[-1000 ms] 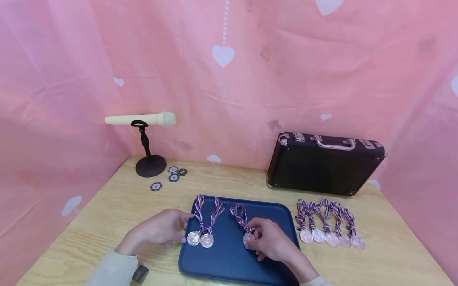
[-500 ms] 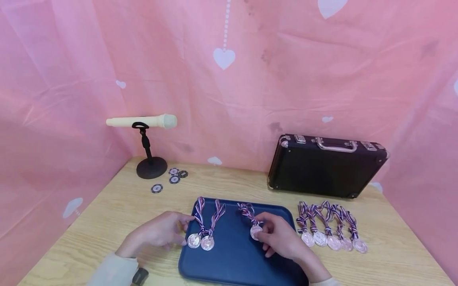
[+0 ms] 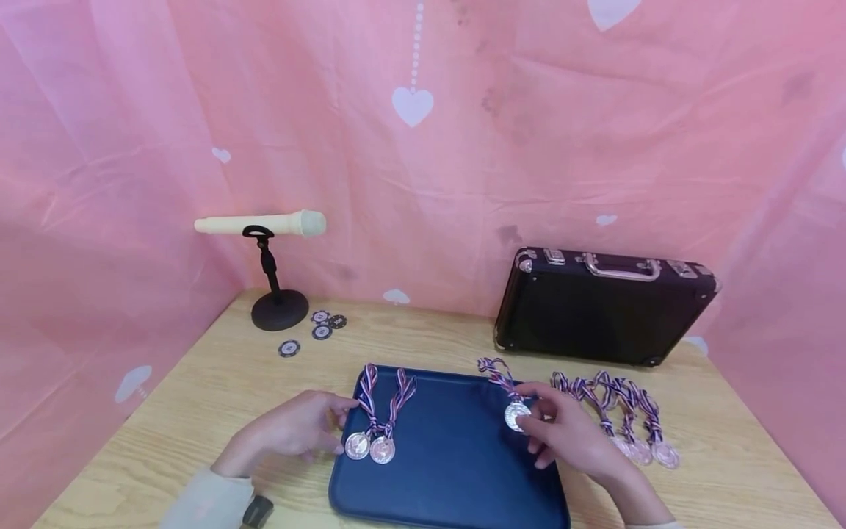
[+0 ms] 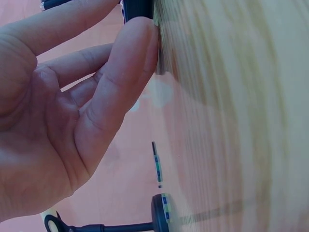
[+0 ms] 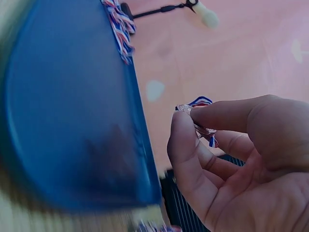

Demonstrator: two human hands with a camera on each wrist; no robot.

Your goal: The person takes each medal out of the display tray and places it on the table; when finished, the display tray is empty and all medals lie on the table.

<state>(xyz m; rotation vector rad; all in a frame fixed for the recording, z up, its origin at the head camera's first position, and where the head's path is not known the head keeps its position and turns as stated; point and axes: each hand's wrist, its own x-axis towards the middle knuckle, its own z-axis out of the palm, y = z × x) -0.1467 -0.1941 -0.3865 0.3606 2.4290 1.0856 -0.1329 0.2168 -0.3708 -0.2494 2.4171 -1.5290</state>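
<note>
My right hand pinches a silver medal between thumb and fingers, above the right side of a blue tray. Its striped ribbon trails up and to the left. In the right wrist view the medal shows edge-on at the fingertips, clear of the tray. Two medals with ribbons lie side by side on the tray's left part. At the tray's left rim, my left hand rests its fingertips; the left wrist view shows the thumb against the dark tray edge.
Right of the tray lies a row of medals, partly hidden behind my right hand. Behind them stands a black case. A white microphone on a black stand and several poker chips are at the back left.
My right hand has lifted the medal from the middle of the tray and carried it rightwards, towards the row of medals. The left hand stays at the tray's left rim.
</note>
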